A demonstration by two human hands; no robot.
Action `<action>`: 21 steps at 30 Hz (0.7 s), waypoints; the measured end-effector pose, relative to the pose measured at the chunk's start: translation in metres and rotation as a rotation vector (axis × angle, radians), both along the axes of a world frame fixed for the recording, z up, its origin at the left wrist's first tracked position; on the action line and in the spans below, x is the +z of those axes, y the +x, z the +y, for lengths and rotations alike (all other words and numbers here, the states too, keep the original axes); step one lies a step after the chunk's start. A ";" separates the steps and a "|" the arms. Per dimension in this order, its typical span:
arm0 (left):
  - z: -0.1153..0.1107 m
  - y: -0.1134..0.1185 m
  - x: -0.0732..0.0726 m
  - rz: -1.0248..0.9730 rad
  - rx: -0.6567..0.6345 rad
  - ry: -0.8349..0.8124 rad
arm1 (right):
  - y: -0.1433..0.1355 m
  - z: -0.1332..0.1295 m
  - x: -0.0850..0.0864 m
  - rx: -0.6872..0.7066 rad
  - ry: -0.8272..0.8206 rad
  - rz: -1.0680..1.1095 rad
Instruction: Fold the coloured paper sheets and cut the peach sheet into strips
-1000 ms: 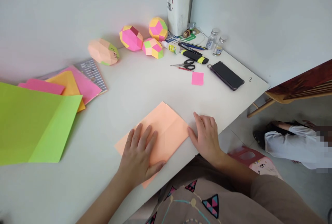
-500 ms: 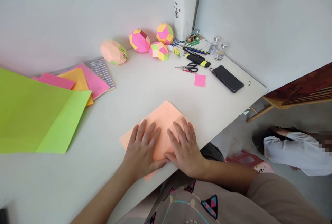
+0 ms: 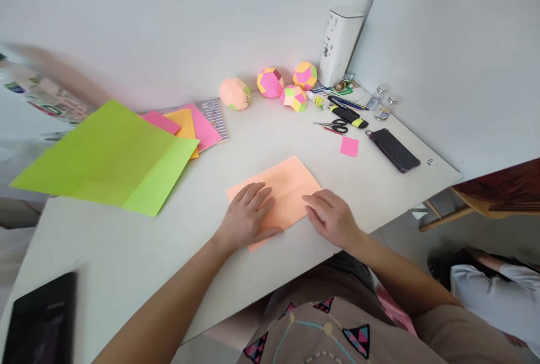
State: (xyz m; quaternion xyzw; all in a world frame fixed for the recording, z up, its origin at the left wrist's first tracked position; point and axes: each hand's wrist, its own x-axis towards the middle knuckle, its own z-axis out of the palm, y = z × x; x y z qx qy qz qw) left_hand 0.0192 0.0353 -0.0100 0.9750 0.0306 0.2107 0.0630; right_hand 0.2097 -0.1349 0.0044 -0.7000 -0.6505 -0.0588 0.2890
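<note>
A peach-orange sheet of paper [image 3: 291,184] lies on the white table in front of me, with faint creases across it. My left hand [image 3: 248,212] rests flat on its left part, fingers stretched and thumb along the near edge. At the sheet's right corner is my right hand [image 3: 331,215], its fingers drawn together with the thumb below them, closed on the paper's edge. The fingertips there are slightly blurred. Part of the sheet is hidden under my left hand.
A large green sheet [image 3: 109,161] sticks up at the left, before pink and yellow papers [image 3: 202,127]. Paper polyhedra [image 3: 270,82] line the wall. Scissors [image 3: 337,125], a pink square note [image 3: 349,146] and a black phone [image 3: 394,150] lie right. A black tablet [image 3: 42,319] is near left. A person [image 3: 493,296] is at right.
My right hand has slid from lying spread on the sheet to its right corner, with fingers drawn together. My left hand stays on the paper. The view has swung left.
</note>
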 end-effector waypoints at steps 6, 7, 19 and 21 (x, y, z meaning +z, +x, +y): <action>-0.002 -0.029 0.005 0.308 0.041 -0.041 | -0.008 0.024 -0.009 -0.023 -0.265 -0.170; -0.001 -0.033 0.006 0.365 0.035 -0.053 | -0.007 0.024 -0.008 -0.027 -0.292 -0.186; 0.009 -0.038 0.002 0.399 0.016 -0.139 | -0.100 0.041 0.007 0.030 -0.381 -0.177; 0.009 -0.039 0.001 0.390 0.016 -0.143 | -0.090 0.038 0.005 0.002 -0.376 -0.174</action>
